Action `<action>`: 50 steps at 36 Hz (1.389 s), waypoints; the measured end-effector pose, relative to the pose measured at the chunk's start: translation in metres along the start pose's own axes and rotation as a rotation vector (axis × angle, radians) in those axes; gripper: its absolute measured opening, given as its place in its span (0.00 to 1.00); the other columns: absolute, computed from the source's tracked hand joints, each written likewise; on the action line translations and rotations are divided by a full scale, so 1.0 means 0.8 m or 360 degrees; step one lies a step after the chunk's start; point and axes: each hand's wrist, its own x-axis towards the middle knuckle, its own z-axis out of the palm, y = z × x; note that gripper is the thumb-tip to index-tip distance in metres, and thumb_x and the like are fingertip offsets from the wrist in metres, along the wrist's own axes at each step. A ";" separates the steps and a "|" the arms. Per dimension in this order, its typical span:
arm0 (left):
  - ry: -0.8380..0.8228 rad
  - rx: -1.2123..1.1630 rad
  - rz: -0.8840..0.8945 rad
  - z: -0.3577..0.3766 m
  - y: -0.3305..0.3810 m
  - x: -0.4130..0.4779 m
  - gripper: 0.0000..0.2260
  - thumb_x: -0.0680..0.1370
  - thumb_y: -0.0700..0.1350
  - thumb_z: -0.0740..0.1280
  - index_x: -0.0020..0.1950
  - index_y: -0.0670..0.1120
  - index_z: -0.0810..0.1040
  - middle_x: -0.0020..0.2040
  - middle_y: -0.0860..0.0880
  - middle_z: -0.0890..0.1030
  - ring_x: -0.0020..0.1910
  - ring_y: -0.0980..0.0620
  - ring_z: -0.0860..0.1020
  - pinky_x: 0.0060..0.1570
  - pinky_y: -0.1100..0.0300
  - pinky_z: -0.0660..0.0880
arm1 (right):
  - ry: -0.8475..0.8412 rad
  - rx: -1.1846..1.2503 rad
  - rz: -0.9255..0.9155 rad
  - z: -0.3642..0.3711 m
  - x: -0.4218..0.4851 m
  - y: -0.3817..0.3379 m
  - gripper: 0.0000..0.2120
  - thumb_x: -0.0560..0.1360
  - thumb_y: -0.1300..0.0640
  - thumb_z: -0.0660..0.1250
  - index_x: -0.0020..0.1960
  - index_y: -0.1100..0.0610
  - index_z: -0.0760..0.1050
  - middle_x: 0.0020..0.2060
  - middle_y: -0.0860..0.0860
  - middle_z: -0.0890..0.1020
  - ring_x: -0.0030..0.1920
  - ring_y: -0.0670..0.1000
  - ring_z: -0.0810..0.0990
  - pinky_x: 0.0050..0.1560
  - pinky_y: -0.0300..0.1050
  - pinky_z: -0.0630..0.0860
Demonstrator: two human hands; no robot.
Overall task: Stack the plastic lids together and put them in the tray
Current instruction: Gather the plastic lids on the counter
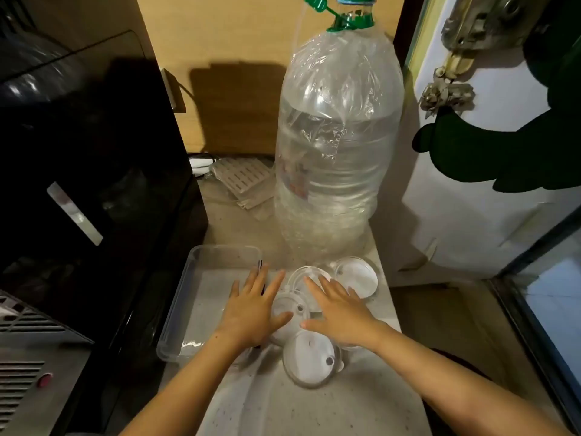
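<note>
Several clear round plastic lids lie on the pale counter to the right of a clear rectangular tray (191,269). One lid (309,360) is nearest me. Another lid (290,309) sits between my hands, a third lid (301,276) is behind it, and one more lid (356,276) is at the far right. My left hand (254,306) is spread flat, palm down, over the tray's right edge and touches the middle lid. My right hand (341,313) is spread flat over the lids, partly hiding them. Neither hand grips anything.
A large clear water bottle (338,146) with a green cap stands just behind the lids. A black appliance (94,171) fills the left side. A white door (471,199) is at the right, and the counter's right edge drops off near the lids.
</note>
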 end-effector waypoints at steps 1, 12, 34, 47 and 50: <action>0.0024 0.0015 0.0001 0.000 0.000 -0.002 0.35 0.76 0.63 0.54 0.74 0.54 0.37 0.77 0.45 0.38 0.75 0.47 0.38 0.73 0.45 0.42 | 0.0034 0.0041 -0.0010 0.000 0.002 -0.004 0.40 0.74 0.38 0.59 0.75 0.48 0.40 0.77 0.54 0.47 0.76 0.57 0.47 0.74 0.58 0.49; 0.0097 -0.0011 -0.0012 0.001 -0.005 -0.013 0.35 0.76 0.62 0.55 0.74 0.54 0.38 0.77 0.46 0.39 0.75 0.48 0.38 0.73 0.47 0.41 | 0.0099 0.0154 0.0212 0.005 0.037 -0.024 0.31 0.68 0.44 0.70 0.65 0.55 0.64 0.60 0.54 0.75 0.60 0.57 0.74 0.48 0.49 0.73; 0.0076 -0.0067 -0.0075 -0.003 -0.003 -0.018 0.34 0.77 0.61 0.56 0.74 0.52 0.40 0.77 0.46 0.41 0.75 0.47 0.40 0.73 0.47 0.43 | 0.0235 0.0300 0.0310 0.007 0.049 -0.027 0.16 0.70 0.51 0.68 0.31 0.50 0.62 0.32 0.48 0.74 0.38 0.52 0.74 0.39 0.45 0.67; 0.0196 -0.0156 -0.0057 0.001 0.000 -0.008 0.36 0.75 0.61 0.59 0.75 0.51 0.42 0.78 0.47 0.44 0.76 0.47 0.43 0.73 0.48 0.46 | 0.0565 0.0719 0.0190 -0.006 0.041 -0.028 0.10 0.68 0.56 0.70 0.49 0.57 0.76 0.45 0.54 0.82 0.45 0.54 0.79 0.46 0.50 0.77; 0.0237 -0.0185 -0.0063 -0.002 0.002 -0.007 0.39 0.74 0.62 0.61 0.75 0.49 0.42 0.78 0.47 0.45 0.76 0.48 0.44 0.73 0.49 0.48 | 0.0629 0.0790 0.0156 -0.010 0.042 -0.028 0.11 0.68 0.56 0.71 0.50 0.57 0.78 0.48 0.54 0.83 0.47 0.54 0.79 0.46 0.47 0.76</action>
